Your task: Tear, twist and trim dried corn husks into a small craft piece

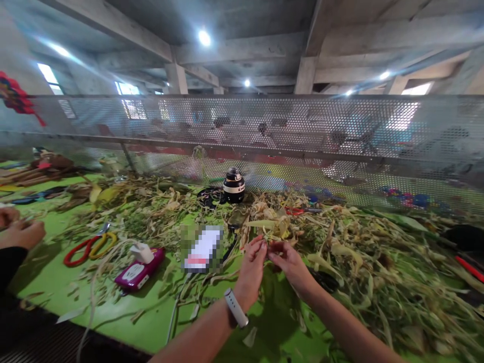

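My left hand (252,267), with a white band on the wrist, is closed in a pinch above the green tabletop (270,335). Close against it, my right hand (290,264) pinches too, the fingertips of both almost meeting. What lies between the fingers is too small to make out. Pale yellow dried leaves (278,227) show just behind the fingertips; whether they are held I cannot tell. A heap of dried plant strips (363,267) spreads to the right of my right hand. Left of my left hand lies a phone (204,248) with a blurred screen and a cable.
Red-and-yellow-handled scissors (91,248) and a purple power bank (139,270) with a white plug (142,252) lie on the left. A black jar (234,186) stands behind. Another person's hands (22,232) work at the far left. A perforated metal screen (242,126) crosses the back.
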